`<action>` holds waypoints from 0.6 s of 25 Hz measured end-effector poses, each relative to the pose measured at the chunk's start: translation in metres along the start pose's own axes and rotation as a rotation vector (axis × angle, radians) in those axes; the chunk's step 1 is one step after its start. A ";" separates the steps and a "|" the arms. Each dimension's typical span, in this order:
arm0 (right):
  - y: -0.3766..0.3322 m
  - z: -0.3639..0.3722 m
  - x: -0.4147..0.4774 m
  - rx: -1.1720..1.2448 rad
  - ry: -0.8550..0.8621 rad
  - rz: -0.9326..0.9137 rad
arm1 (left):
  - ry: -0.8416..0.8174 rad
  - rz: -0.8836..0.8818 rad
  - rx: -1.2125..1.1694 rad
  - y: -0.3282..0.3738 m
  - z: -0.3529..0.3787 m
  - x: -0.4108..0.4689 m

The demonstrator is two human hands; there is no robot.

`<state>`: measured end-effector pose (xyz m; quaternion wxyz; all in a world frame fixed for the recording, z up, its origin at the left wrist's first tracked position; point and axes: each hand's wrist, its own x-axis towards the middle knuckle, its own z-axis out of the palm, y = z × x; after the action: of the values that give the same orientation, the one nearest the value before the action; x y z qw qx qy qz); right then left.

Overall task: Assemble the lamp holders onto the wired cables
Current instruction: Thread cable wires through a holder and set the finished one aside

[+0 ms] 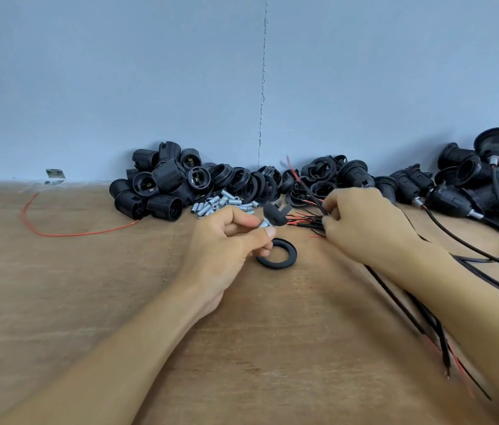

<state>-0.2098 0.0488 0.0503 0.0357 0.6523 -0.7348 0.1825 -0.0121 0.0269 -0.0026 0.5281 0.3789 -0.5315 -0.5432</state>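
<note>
Step in hand, by my read: getting a cable into a holder cap. The left hand (226,237), just left of the black ring (276,253) that lies flat on the table (88,302), pinches a holder cap (274,213) w/ a metal nipple at its base btwn thumb and forefinger, cap raised just behind the ring. The right hand (361,225), right of the ring, has its fingers curled round the ends of a cable bundle (306,220), red and black leads fanning toward the cap. Whether one cable is already singled out I can't tell — too blurred.

Next move prob. calls for isolating one cable, lining its ends up w/ the nipple bore and feeding it through w/o splaying the strands. The cap needs holding steady, its opening turned to the right hand. The ring looks set by for a later stage.

Containers: none in view — all stock lies in loose heaps on the table.
- Behind-left of the ring: threaded holder bodies (156,185), w/ a small heap of metal tubes (223,205) in front.
- Straight behind the ring: spare caps and rings (260,182).
- Far right of the ring: finished holders (472,185) already on cables.
- Far left of the ring: a loose red wire (58,231).
</note>
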 end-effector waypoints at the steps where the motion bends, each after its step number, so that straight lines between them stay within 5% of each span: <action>1: 0.001 0.000 0.004 0.155 0.045 0.006 | -0.007 0.002 0.004 0.000 0.000 0.000; 8: -0.001 0.011 0.014 1.200 -0.014 0.156 | -0.114 -0.024 0.043 0.001 -0.006 0.004; 15: 0.007 0.014 0.015 1.428 -0.001 0.175 | -0.066 -0.062 0.052 -0.002 -0.010 0.007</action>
<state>-0.2162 0.0310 0.0399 -0.4145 0.4552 -0.4859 0.6204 -0.0040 0.0183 -0.0045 0.4831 0.3906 -0.5505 -0.5577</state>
